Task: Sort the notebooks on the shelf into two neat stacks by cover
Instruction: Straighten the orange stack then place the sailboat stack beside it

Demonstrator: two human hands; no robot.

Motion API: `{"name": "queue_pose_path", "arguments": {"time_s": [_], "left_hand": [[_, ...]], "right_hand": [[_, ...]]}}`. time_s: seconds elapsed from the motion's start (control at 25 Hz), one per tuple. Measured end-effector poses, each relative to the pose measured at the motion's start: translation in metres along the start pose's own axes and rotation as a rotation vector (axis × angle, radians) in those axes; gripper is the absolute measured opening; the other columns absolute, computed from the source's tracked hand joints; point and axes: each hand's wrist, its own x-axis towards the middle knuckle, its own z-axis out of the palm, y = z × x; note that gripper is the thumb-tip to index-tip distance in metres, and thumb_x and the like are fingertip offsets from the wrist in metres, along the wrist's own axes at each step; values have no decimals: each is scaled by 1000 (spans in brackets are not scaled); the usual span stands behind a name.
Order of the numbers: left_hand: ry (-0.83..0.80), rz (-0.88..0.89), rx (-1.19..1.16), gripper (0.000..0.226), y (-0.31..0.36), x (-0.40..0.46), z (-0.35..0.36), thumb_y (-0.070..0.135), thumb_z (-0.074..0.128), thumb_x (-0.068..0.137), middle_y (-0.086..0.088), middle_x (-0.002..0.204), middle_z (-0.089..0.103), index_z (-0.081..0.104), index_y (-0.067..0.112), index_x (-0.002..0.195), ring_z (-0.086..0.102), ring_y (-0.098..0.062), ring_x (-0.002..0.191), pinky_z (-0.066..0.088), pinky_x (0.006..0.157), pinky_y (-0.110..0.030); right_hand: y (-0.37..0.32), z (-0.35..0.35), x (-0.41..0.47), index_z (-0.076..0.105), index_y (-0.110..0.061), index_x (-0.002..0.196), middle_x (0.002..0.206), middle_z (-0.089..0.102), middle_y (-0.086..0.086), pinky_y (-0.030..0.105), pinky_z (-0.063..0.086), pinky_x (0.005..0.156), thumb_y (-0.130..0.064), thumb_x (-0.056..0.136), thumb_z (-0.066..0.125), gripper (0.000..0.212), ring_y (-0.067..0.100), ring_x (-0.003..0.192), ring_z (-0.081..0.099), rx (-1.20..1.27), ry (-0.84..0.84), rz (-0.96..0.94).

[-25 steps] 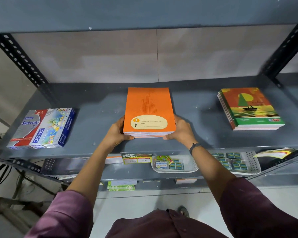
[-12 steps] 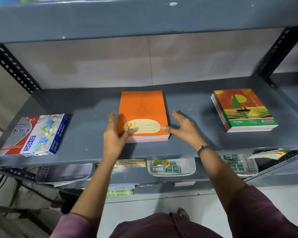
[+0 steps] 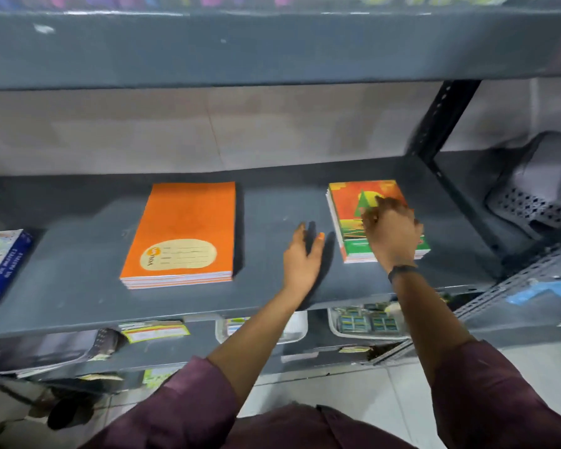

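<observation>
While right hand rests on sailboat stack, grip unclear; left hand spread wide beside.

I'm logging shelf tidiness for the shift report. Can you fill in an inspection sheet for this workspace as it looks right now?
Surface: grey metal shelf, scuffed, mostly bare between the stacks.
Job's things: orange notebook stack squared up at centre-left; sailboat-cover notebook stack to its right, edges slightly fanned.
Clutter: blue box of pastels at the left edge.
Grippers: left hand open, flat over bare shelf between the stacks; right hand over the sailboat stack, grip unclear from blur.
Cables: nothing seen.
Surroundings: white trays of small packets on the lower shelf; grey perforated basket to the right.
</observation>
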Motion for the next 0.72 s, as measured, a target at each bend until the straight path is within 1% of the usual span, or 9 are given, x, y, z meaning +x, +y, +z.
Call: {"name": "queue_pose_path", "arguments": {"time_s": [0.08,0.16,0.2,0.28,0.32,0.44,0.56,0.64,0.72], "left_hand": [[-28,-58,-19,56,9,7,28,31,47,93,-17,145,42,31,5,140,41,-29,134,32,112,-39],[-26,-60,-38,52,15,9,47,36,46,91,-20,135,52,41,4,132,49,-33,125,39,105,-41],[-23,-50,-53,48,16,9,55,38,46,91,-21,127,58,46,3,123,54,-35,118,42,99,-42],[-16,-43,-58,40,17,8,65,36,45,92,-21,117,63,51,2,113,58,-37,110,45,91,-41],[-13,-41,-49,39,17,7,67,35,44,93,-20,116,64,52,2,112,58,-36,108,44,88,-38],[-23,-54,-65,41,20,3,68,40,45,92,-12,118,64,54,8,115,58,-28,107,40,83,-28],[9,-64,-89,41,21,2,58,44,48,89,-6,114,64,54,11,113,57,-22,101,38,85,-26],[50,-73,-91,40,18,3,46,44,49,89,-2,106,61,54,11,111,55,-19,96,37,84,-26],[85,-70,-97,40,13,4,30,44,51,88,0,104,61,55,11,110,56,-19,97,39,86,-27]], "right_hand": [[31,-5,13,55,-9,117,120,59,21,50,39,94,-44,91,42,45,41,114,52,16,-55,147],[57,-9,25,57,-5,112,116,61,27,49,43,91,-58,89,35,62,44,111,55,139,-203,277],[66,-10,28,60,-1,103,108,63,29,46,45,86,-62,89,32,69,44,104,57,245,-258,297],[72,-15,30,60,1,85,89,60,25,40,42,77,-61,90,29,70,38,90,58,420,-300,293],[72,-19,29,61,1,84,87,57,20,39,41,78,-59,91,29,68,34,88,56,467,-304,298],[73,-21,21,64,-6,88,90,59,13,37,44,85,-60,91,30,64,28,89,57,607,-317,353],[63,-21,13,66,-14,86,92,66,13,34,47,85,-64,89,29,63,29,91,63,669,-342,372],[49,-17,6,69,-13,94,102,69,14,41,49,94,-73,83,26,74,32,100,63,669,-384,366],[35,-9,1,68,-11,98,107,70,17,46,47,98,-82,73,23,88,35,104,62,684,-391,342]]}}
